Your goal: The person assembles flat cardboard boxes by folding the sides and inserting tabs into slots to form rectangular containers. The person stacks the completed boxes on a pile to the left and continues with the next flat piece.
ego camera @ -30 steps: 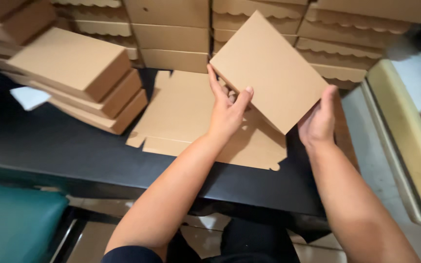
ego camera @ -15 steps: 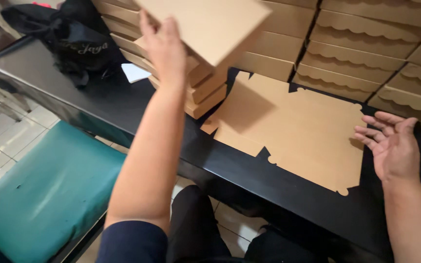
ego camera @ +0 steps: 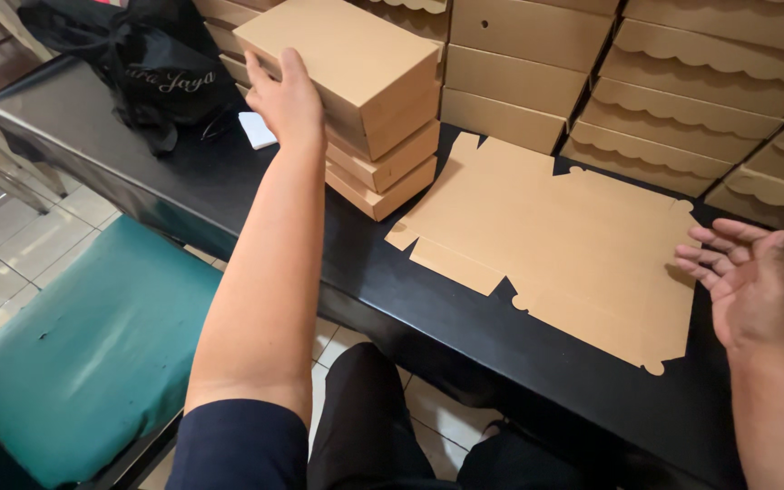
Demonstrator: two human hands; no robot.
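Note:
My left hand [ego camera: 288,102] rests on the near left side of a folded brown cardboard box [ego camera: 351,63], which sits on top of a short stack of like boxes [ego camera: 383,168] on the black table [ego camera: 229,204]. Its fingers lie against the box's lid and side. My right hand [ego camera: 744,277] hovers open, palm up, at the right edge of a flat unfolded cardboard sheet [ego camera: 555,240] lying on the table. It holds nothing.
Rows of folded brown boxes [ego camera: 682,100] are piled along the back of the table. A black bag [ego camera: 151,77] and a small white paper [ego camera: 256,130] lie at the left. A teal cushioned bench [ego camera: 83,345] stands below on the tiled floor.
My left hand has carried the folded box leftward and lowered it onto the stack. My right hand let go of it and moved to the right side of the flat sheet.

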